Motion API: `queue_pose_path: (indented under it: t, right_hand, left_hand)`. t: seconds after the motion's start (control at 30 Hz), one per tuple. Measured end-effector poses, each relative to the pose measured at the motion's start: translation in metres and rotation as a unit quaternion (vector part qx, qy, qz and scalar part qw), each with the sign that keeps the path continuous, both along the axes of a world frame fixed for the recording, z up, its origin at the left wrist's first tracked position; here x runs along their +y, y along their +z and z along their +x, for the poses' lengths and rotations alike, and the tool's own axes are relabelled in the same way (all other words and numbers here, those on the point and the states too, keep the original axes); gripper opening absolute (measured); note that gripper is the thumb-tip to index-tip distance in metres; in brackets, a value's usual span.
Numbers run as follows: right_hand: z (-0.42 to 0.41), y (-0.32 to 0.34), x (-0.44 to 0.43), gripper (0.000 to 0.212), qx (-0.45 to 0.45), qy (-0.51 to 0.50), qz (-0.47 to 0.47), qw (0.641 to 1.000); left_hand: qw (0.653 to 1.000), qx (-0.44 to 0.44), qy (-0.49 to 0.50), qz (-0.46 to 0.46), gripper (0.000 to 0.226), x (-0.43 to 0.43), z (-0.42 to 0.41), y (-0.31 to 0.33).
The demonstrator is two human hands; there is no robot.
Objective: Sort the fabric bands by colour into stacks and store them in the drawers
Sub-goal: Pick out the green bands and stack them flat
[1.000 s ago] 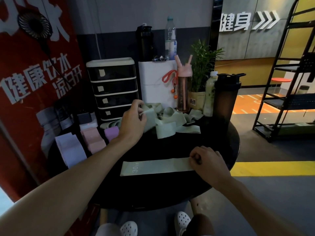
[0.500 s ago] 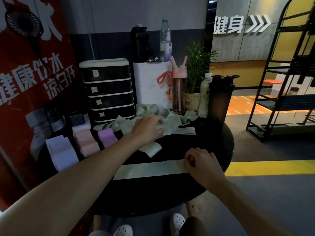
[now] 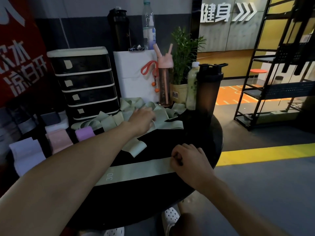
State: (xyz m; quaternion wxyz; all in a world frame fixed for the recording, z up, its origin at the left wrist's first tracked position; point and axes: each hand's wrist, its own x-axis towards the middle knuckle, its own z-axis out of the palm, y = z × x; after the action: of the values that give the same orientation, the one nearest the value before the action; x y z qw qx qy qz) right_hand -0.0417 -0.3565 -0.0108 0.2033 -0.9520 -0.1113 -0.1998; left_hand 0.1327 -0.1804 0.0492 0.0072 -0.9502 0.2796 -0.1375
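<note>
Black table [image 3: 162, 143]: right hand [image 3: 190, 160] fingers pinch flat green band [image 3: 139, 171]; left hand [image 3: 141, 120] touches green pile [image 3: 170, 125], grip unclear.

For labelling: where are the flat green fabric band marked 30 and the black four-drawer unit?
flat green fabric band marked 30 [image 3: 139, 169]: head view, bare middle of the strip.
black four-drawer unit [image 3: 88, 82]: head view, second drawer's front.

A pink bottle [image 3: 164, 82], a potted plant [image 3: 184, 53], a pale bottle [image 3: 191, 87] and a black shaker [image 3: 208, 89] are standing at the round table's [image 3: 219, 133] far edge (a white box [image 3: 133, 77] beside them is carrying a clear bottle [image 3: 148, 26] and a black flask [image 3: 119, 29]).
</note>
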Motion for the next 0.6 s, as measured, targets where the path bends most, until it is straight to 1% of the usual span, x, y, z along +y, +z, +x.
queue_pose_path:
  t: [0.1,0.2,0.27,0.33,0.43,0.5,0.57,0.6]
  right_hand:
    - [0.001,-0.001,0.0,0.012,-0.002,0.0,-0.001,1.0]
    - [0.0,-0.002,0.0,0.011,-0.002,-0.003,-0.002,1.0]
    - [0.0,-0.001,0.0,0.011,0.001,-0.005,-0.006,1.0]
    - [-0.001,0.001,0.0,0.012,0.011,-0.009,-0.012,1.0]
    - [0.0,0.004,0.0,0.014,0.032,-0.013,-0.017,0.999]
    - [0.0,0.009,-0.001,0.014,0.072,-0.008,-0.008,0.997]
    - [0.003,0.021,0.0,0.015,0.121,-0.008,0.042,0.992]
    - [0.005,0.028,0.001,0.017,0.127,-0.015,0.075,0.989]
  left_hand:
    - [0.998,-0.025,-0.013,-0.047,0.012,0.004,0.0,0.005]
    - [0.99,-0.047,-0.024,-0.132,0.007,0.007,-0.012,0.025]
    - [0.977,-0.055,-0.025,-0.203,0.007,0.011,-0.022,0.044]
    - [0.955,-0.055,-0.024,-0.289,0.006,0.014,-0.032,0.067]
    - [0.912,-0.067,-0.034,-0.402,0.005,0.018,-0.051,0.105]
    - [0.881,-0.068,-0.038,-0.466,0.003,0.02,-0.065,0.127]
    - [0.851,-0.054,-0.052,-0.52,0.003,0.021,-0.079,0.145]
    - [0.839,-0.047,-0.057,-0.539,0.004,0.022,-0.086,0.153]
